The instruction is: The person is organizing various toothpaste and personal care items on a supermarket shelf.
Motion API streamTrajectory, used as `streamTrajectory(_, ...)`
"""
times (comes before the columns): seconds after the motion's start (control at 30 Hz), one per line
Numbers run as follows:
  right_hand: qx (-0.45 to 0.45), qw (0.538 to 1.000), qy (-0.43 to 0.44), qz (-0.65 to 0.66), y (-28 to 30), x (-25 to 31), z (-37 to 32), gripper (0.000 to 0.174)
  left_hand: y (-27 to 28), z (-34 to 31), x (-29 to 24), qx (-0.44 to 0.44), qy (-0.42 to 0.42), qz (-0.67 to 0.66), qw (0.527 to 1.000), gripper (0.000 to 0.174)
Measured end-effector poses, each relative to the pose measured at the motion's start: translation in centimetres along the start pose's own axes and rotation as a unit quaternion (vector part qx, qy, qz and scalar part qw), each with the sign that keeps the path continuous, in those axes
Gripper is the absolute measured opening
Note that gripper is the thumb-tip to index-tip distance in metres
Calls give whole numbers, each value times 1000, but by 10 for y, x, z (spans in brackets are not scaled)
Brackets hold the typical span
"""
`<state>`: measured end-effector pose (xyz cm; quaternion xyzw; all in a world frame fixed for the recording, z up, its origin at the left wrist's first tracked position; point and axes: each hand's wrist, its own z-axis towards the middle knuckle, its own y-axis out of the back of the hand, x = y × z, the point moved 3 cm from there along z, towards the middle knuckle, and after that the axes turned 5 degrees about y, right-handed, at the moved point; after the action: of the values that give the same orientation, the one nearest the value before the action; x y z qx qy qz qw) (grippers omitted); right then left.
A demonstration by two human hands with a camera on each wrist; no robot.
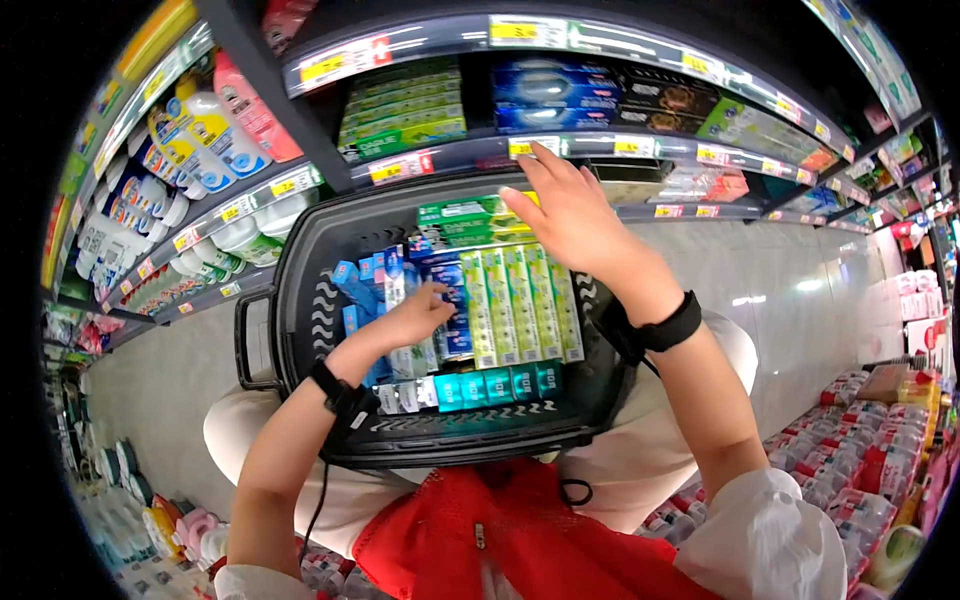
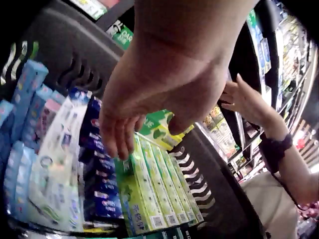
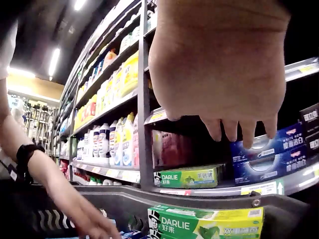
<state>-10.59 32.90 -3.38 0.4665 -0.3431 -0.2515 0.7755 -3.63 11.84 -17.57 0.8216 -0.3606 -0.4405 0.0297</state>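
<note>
A black shopping basket [image 1: 460, 452] sits in front of the person, packed with toothpaste boxes. My left hand [image 1: 415, 316] is over the middle of it, its loose fingers right at the dark blue boxes [image 2: 102, 191] and the row of yellow-green boxes [image 1: 520, 305]. Light blue boxes [image 2: 30, 112] fill the left side; a teal row [image 1: 500, 387] lies along the near side. Green Darlie boxes [image 3: 199, 221] lie at the far end. Above these, toward the shelf, my right hand [image 1: 580, 215] is held with its fingers extended and nothing in them.
Beyond the basket, a shelf holds green Darlie boxes [image 3: 187, 178] and blue toothpaste boxes [image 1: 555, 95] above a price-tag rail [image 1: 400, 167]. Bottles [image 1: 205, 140] line the shelves on the left. Red-and-clear wrapped packs [image 1: 830, 450] stand on the floor at right.
</note>
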Motion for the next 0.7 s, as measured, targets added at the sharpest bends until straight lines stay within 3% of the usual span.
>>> streamTrajectory(0.07,-51,999,17,-2,3,-4,2,58,-27,36,-8,-22,137,-33,990,74)
streamTrajectory(0.1,-52,998,25,5,7,-1,3,58,-36,54,5,-20,139,-34,990,74)
streamTrajectory(0.17,-62,998,22,16,13,-9,-5,58,-50,94,21,-193,97,95,972,85)
streamTrajectory(0.2,-96,995,36,6,16,-4,-3,56,-47,89,14,-191,99,94,972,85)
streamTrajectory(0.27,-140,989,48,12,30,-1,-4,51,-47,72,-9,-145,146,-56,977,90)
streamTrajectory(0.3,-147,988,49,12,30,0,-3,50,-50,66,-15,-189,176,-39,965,88)
streamTrajectory(0.33,-159,986,48,12,30,-2,-3,49,-49,57,-23,-157,152,-70,973,70)
streamTrajectory(0.37,-166,985,44,14,33,-4,-5,49,-49,62,-14,-128,155,-84,976,62)
streamTrajectory(0.5,-167,985,37,34,36,-6,-3,50,-52,49,-15,-85,153,-176,969,45)
streamTrajectory(0.6,-143,988,21,59,39,-13,-5,51,-37,27,-26,-54,132,-133,981,44)
streamTrajectory(0.7,-133,983,2,126,43,-21,-8,51,-15,-19,-48,-47,62,-217,973,51)
